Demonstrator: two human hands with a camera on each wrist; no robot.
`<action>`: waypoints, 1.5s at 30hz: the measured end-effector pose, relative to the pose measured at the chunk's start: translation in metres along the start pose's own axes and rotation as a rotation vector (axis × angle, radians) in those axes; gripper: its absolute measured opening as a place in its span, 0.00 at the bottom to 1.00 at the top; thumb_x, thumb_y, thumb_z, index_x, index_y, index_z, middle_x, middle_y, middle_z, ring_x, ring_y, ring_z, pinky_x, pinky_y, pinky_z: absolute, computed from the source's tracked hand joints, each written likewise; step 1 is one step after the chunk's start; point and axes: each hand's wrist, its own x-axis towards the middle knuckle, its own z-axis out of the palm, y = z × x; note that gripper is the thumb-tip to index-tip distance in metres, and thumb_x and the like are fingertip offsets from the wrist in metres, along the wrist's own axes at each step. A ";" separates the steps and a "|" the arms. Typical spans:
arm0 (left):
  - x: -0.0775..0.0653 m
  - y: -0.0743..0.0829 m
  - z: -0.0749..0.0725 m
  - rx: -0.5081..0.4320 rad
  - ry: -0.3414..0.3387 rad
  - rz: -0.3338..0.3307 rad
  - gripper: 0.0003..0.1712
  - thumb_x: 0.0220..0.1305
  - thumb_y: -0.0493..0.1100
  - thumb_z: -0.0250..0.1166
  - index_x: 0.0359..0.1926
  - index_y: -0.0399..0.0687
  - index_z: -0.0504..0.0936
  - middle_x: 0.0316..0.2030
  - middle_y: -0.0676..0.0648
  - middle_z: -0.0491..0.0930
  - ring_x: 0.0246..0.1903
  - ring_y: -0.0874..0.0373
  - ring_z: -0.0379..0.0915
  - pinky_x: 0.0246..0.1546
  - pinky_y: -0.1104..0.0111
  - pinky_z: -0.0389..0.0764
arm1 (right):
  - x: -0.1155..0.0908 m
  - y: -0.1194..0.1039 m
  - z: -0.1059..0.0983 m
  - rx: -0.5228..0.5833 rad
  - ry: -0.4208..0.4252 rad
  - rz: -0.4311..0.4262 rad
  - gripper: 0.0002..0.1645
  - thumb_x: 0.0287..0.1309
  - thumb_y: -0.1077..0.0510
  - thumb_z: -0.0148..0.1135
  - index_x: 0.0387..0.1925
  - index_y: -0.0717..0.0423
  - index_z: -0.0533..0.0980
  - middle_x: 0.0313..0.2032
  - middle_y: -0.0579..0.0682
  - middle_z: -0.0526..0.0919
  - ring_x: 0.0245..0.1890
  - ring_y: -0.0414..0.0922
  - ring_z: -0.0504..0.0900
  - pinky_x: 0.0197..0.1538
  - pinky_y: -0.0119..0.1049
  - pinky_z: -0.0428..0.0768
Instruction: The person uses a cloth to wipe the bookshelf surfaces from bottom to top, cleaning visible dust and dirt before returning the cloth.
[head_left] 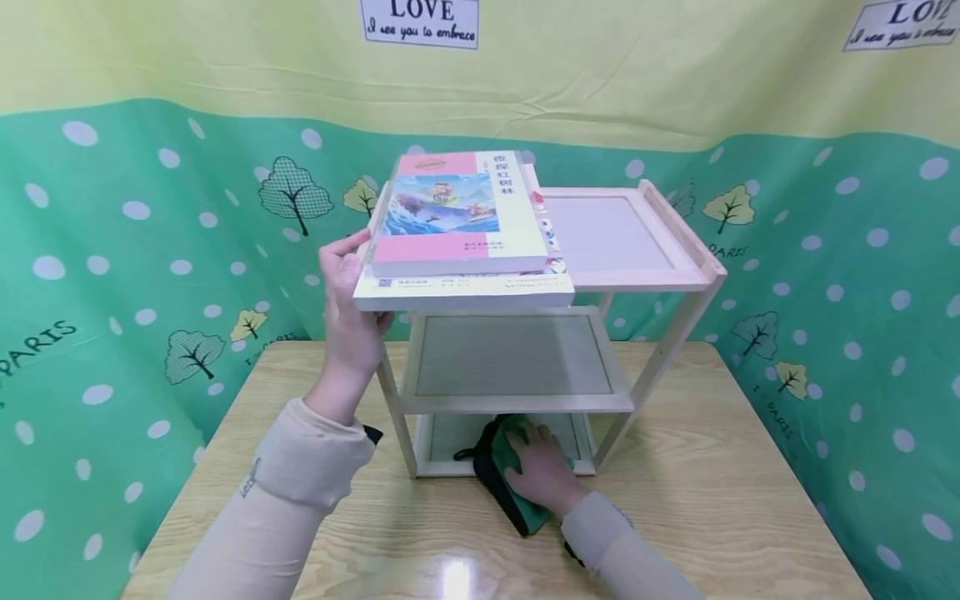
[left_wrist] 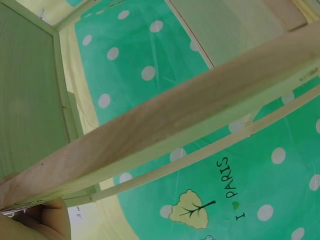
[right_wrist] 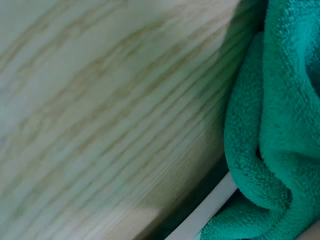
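Note:
Two stacked paperback books, the upper one with a pink and white cover, lie at the left of the top shelf of a pale wooden rack. My left hand grips their left edge, with fingertips showing beneath the lower book. In the left wrist view, fingers appear beside a wooden rail. Low down, my right hand holds a green cloth with black parts and a black loop, at the front of the bottom shelf. The right wrist view shows terry fabric in folds.
The rack's middle shelf lies above the right hand. A slanting leg stands on the right side. The rack rests on a wood-grain table, with a green and yellow patterned curtain around it.

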 end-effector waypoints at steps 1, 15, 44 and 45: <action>0.000 0.000 0.000 -0.002 0.000 0.001 0.27 0.70 0.58 0.35 0.63 0.51 0.60 0.19 0.53 0.70 0.09 0.63 0.48 0.10 0.73 0.53 | 0.000 0.000 0.000 -0.001 0.004 -0.012 0.32 0.56 0.55 0.59 0.62 0.64 0.73 0.60 0.68 0.72 0.58 0.66 0.71 0.59 0.61 0.72; 0.000 0.001 -0.002 -0.025 0.002 0.016 0.27 0.70 0.57 0.35 0.62 0.50 0.60 0.21 0.53 0.72 0.09 0.64 0.48 0.10 0.74 0.52 | 0.002 -0.007 0.003 0.108 0.057 -0.076 0.28 0.57 0.65 0.59 0.61 0.64 0.74 0.61 0.66 0.74 0.58 0.65 0.73 0.59 0.56 0.75; 0.000 0.002 0.002 -0.031 -0.002 -0.012 0.28 0.70 0.58 0.35 0.63 0.51 0.59 0.24 0.48 0.71 0.11 0.64 0.48 0.11 0.74 0.53 | 0.013 -0.031 0.010 0.229 0.041 -0.081 0.27 0.59 0.68 0.58 0.61 0.63 0.74 0.64 0.65 0.72 0.62 0.65 0.72 0.62 0.58 0.73; 0.000 0.001 0.002 -0.035 -0.003 -0.013 0.28 0.70 0.58 0.35 0.63 0.50 0.59 0.24 0.48 0.71 0.11 0.64 0.47 0.11 0.74 0.53 | 0.013 -0.032 0.011 0.223 0.037 -0.086 0.26 0.59 0.68 0.58 0.61 0.62 0.74 0.64 0.65 0.72 0.62 0.64 0.73 0.63 0.58 0.73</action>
